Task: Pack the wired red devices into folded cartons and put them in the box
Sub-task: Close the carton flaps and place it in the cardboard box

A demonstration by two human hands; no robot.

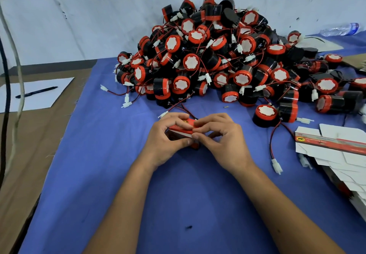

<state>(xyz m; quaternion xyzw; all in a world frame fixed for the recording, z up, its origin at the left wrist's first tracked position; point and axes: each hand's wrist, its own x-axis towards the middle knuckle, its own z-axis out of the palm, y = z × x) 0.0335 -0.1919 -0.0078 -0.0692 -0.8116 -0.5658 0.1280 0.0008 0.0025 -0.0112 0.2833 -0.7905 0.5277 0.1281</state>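
Observation:
A small red and white carton (183,129) sits on the blue cloth between my hands. My left hand (166,135) grips its left side, thumb along the front. My right hand (219,135) pinches the carton's top flap at the right, fingers curled over it. What is inside the carton is hidden. A big pile of red and black devices (213,55) with red-black wires and white plugs lies just behind. One loose device (265,115) stands to the right of my hands. Flat unfolded cartons (336,148) are stacked at the right edge.
The blue cloth (178,194) covers the table. A white sheet of paper (37,93) with a black pen (37,91) lies at the left on brown cardboard. Cables (17,75) hang at the far left. A plastic bottle (340,29) lies at the back right.

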